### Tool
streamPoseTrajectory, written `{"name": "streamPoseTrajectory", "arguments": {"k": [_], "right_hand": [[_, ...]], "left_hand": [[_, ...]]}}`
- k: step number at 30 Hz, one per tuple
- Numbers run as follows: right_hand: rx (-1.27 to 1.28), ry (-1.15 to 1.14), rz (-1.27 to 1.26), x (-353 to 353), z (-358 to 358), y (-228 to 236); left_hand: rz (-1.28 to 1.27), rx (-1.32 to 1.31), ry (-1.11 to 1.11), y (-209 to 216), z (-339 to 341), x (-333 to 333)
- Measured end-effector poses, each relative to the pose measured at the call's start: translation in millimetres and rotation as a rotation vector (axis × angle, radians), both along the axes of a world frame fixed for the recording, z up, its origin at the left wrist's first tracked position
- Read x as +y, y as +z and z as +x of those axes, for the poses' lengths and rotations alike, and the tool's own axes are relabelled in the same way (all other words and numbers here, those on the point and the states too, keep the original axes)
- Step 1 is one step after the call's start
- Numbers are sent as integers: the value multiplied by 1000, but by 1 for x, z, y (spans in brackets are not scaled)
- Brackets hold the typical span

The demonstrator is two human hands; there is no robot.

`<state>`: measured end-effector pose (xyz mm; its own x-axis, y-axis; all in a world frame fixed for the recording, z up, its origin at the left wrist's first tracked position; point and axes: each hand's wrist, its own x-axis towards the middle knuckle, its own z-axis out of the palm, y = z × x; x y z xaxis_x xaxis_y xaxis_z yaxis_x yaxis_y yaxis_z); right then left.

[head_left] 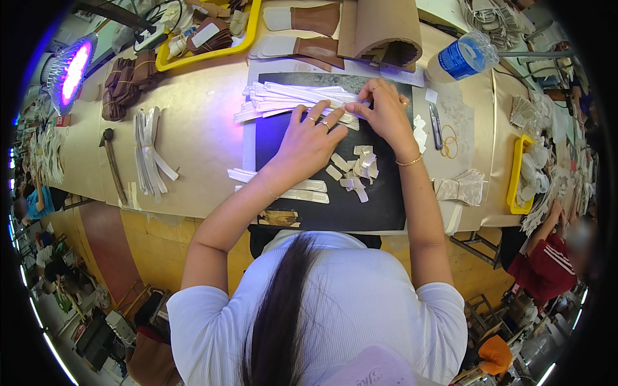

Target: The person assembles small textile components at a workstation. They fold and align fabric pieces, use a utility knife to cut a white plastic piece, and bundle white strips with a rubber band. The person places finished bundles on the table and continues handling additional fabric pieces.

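A loose pile of long white strips [277,93] lies across the far part of a black mat [380,209]. Over the pile's right end, my right hand [386,114] is closed, its thumb and index finger pinching the end of a white strip. Close beside it, my left hand [308,140] bends its fingers down onto the same strip; its fingertips are partly hidden. Small white cut pieces [365,164] are scattered on the mat below my hands. More white strips [309,192] lie under my left forearm.
At the left are a hammer [113,164], a tied strip bundle [147,151] and brown bundles [122,83]. Beyond the mat stand a yellow tray [248,38] and a brown roll [386,29]. A water bottle [463,58], cutter [436,125] and rubber bands [449,145] are at the right.
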<state>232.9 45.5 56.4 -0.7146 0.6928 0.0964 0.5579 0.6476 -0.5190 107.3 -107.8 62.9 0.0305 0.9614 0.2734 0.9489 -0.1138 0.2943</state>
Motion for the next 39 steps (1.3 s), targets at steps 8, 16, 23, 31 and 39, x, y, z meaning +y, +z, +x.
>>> {"name": "streamPoseTrajectory", "arguments": {"k": [8, 16, 23, 31, 39], "right_hand": [[292, -14, -189, 7, 14, -2], [573, 70, -613, -54, 20, 39], [550, 63, -128, -57, 25, 47], [634, 147, -30, -62, 30, 55], [754, 189, -62, -65, 33, 61]], "left_hand": [[72, -280, 66, 5, -8, 1], [-7, -1299, 262, 12, -6, 2], [-206, -1828, 215, 25, -1, -3], [-349, -2208, 73, 41, 1, -13], [-367, -2209, 43, 58, 8, -18]]}}
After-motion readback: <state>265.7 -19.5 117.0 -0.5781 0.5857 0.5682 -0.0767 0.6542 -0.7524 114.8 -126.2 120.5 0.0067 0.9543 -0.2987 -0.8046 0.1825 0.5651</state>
